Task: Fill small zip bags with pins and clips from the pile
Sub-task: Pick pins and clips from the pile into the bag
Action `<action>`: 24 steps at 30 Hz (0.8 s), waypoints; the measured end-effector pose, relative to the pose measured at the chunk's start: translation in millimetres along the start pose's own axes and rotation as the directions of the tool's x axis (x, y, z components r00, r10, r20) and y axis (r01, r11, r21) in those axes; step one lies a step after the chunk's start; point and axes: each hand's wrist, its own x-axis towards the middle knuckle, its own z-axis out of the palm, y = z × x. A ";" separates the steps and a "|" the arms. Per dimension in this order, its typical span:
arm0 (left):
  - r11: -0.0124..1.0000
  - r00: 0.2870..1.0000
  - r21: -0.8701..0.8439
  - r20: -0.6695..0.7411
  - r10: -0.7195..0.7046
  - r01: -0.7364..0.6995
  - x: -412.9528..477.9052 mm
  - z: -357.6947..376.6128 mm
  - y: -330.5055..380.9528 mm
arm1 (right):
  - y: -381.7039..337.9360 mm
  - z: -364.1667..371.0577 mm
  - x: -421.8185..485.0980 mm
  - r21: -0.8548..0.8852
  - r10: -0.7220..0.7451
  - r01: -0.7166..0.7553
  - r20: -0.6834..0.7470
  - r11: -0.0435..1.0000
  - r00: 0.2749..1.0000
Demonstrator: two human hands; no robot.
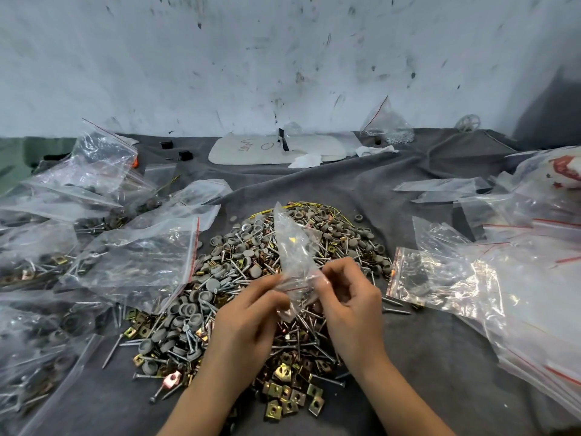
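Bag (294, 247), small and clear, stands over the near-centre pile (251, 297), its zip mouth pinched between the left hand (248, 313) and right hand (349, 297), seemingly being opened, so next one hand must free itself to gather pins and clips.

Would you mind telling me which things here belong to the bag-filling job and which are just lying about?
For the job: small bag, pinched by left hand and right hand; pile; filled bags; empty bags.
Lying about: white board; tissues; black blocks.
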 end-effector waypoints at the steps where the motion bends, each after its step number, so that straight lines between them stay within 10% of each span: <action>1: 0.999 0.999 0.024 0.031 0.024 -0.024 -0.2 0.2 0.7 | -0.8 0.4 0.0 0.006 -0.011 0.011 -0.014 1.000 1.000; 6: 1.000 0.977 -0.001 0.213 0.016 -0.016 1.1 -2.1 6.6 | -1.3 -2.0 1.6 0.101 0.021 -0.019 -0.016 0.995 1.000; 11: 0.998 0.999 0.052 -0.044 0.024 -0.021 6.6 -0.2 7.6 | -3.3 -9.5 4.1 0.327 -0.020 -0.006 0.076 0.945 0.997; 15: 0.937 0.900 -0.268 -0.312 -0.305 0.225 5.6 -11.4 12.0 | 6.2 -14.1 12.4 -0.145 0.099 -0.121 -0.150 0.982 0.984; 20: 0.575 0.726 -0.772 -0.230 -0.648 0.269 9.9 -26.2 2.6 | 25.2 -13.9 18.0 -0.479 0.201 -0.159 0.039 0.863 0.979; 24: 0.533 0.700 -0.755 -0.141 -0.700 0.382 8.8 -27.9 0.8 | 31.3 -8.4 18.8 -0.583 0.164 -0.036 0.168 0.812 0.972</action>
